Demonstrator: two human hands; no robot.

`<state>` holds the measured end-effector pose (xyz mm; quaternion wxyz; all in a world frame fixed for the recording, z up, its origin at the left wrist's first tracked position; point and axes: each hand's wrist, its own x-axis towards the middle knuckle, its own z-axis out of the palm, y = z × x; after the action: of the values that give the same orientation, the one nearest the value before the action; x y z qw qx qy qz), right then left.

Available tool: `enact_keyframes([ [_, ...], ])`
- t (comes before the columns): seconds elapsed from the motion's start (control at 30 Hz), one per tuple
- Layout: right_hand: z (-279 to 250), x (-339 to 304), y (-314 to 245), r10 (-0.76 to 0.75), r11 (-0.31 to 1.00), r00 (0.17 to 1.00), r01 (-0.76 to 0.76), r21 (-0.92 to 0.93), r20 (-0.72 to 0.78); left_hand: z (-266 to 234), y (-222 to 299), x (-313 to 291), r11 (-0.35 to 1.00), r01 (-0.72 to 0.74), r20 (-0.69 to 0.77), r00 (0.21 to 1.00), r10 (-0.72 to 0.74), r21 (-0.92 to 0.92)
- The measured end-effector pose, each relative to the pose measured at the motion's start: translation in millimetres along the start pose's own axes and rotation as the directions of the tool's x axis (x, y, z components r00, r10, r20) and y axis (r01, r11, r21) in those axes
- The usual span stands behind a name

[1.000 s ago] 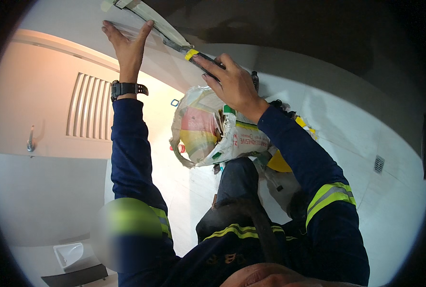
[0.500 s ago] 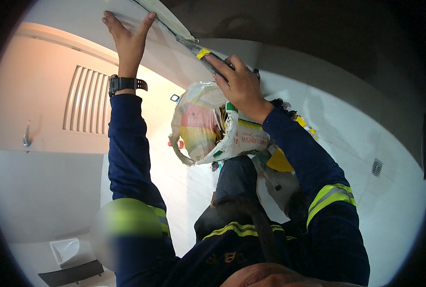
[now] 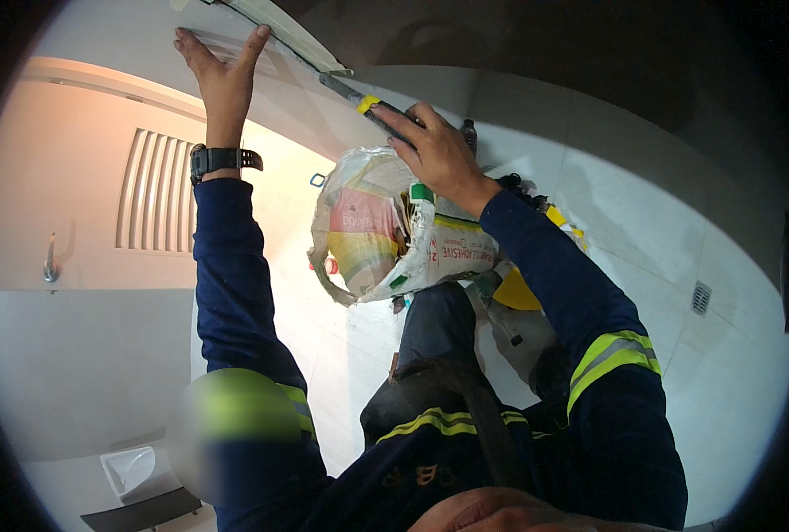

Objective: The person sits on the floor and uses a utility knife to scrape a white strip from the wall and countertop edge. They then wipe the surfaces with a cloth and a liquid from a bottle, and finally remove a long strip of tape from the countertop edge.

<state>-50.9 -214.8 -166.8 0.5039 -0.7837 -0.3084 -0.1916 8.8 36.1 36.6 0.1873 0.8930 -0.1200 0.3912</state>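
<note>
At the upper left my left hand (image 3: 222,75), wearing a black watch, is open with thumb and fingers spread against a pale, smooth surface (image 3: 292,106). Nothing is in its grasp. My right hand (image 3: 439,155) grips a slim grey-and-black utility knife (image 3: 346,92) with a yellow collar. The knife slants up to the left, its tip close to a dark seam. A strip of pale masking tape (image 3: 301,40) runs along this seam, its end loose near the tip. Whether the tip touches the seam I cannot tell.
Below my right hand an open white sack (image 3: 452,253) with torn edges holds scraps. A dark bottle (image 3: 469,135), a yellow object (image 3: 517,293) and a clear bottle (image 3: 507,330) are near it. A floor drain (image 3: 700,298) lies right; a louvred panel (image 3: 157,191) is left.
The knife has shifted slightly left and up along with my right hand, its tip now nearer the tape's end. My left hand appears a little further left, still spread.
</note>
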Motion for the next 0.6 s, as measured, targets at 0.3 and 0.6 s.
enact_keyframes([
  [0.3, 3.0, -1.4, 1.8, -0.048, 0.999, 0.999, 0.048, 0.005, -0.005, -1.3, -1.8, -0.8, 1.000, 0.005, 0.008, 1.000, -0.005, -0.003],
  [0.6, 2.5, -0.3, -5.0, -0.030, 0.999, 0.999, 0.029, -0.029, -0.028, -0.6, -3.0, -1.1, 1.000, -0.001, 0.001, 1.000, 0.001, 0.002],
])
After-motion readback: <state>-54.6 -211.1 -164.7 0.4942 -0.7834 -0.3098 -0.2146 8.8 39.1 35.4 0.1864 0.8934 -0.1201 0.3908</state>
